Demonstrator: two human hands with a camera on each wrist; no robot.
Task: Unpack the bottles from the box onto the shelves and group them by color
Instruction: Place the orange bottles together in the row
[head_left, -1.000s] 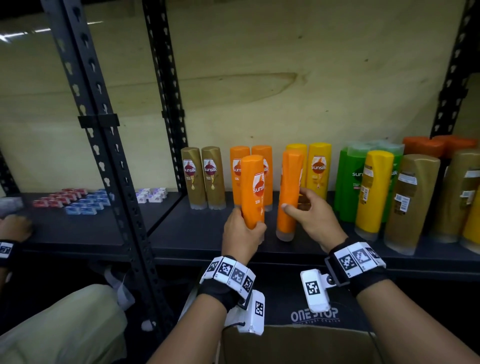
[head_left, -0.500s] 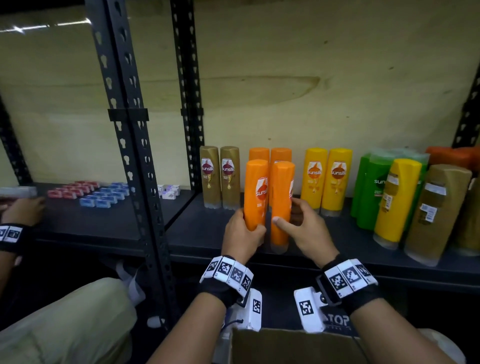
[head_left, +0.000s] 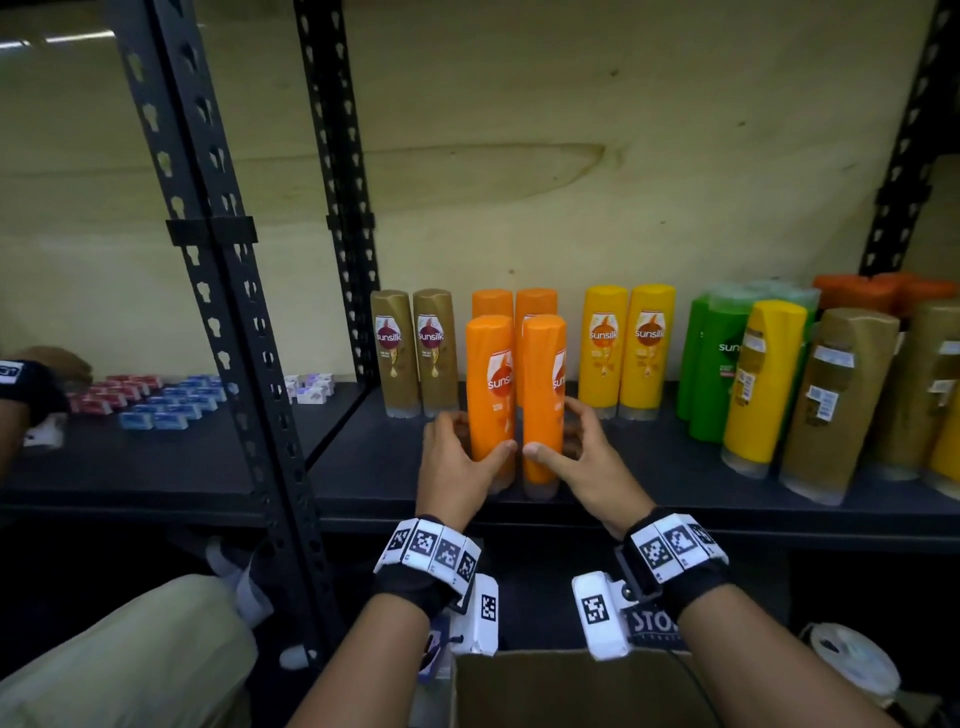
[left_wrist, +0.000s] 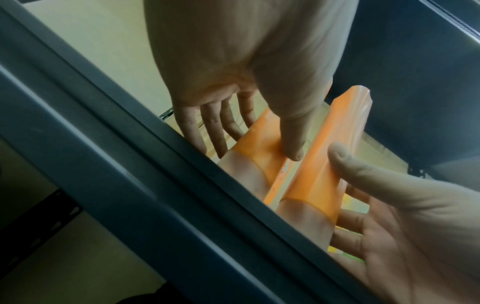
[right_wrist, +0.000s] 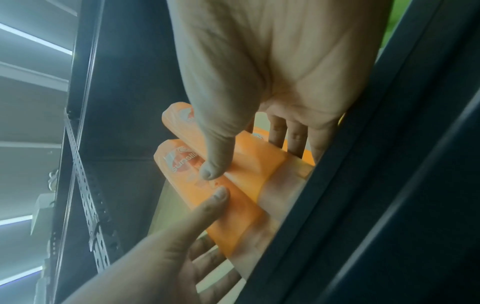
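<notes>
The left orange bottle (head_left: 490, 384) and the right orange bottle (head_left: 543, 384) stand together on the shelf (head_left: 649, 457). Your left hand (head_left: 457, 467) is loose, thumb on the left one, fingers straight. Your right hand (head_left: 592, 467) touches the right one the same way.

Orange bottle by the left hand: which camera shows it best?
The head view: nearly the whole orange bottle stands upright on the shelf, label readable, left hand touching it. The left wrist view shows only part behind the thumb; the right wrist view shows it slanted, partly hidden.
</notes>
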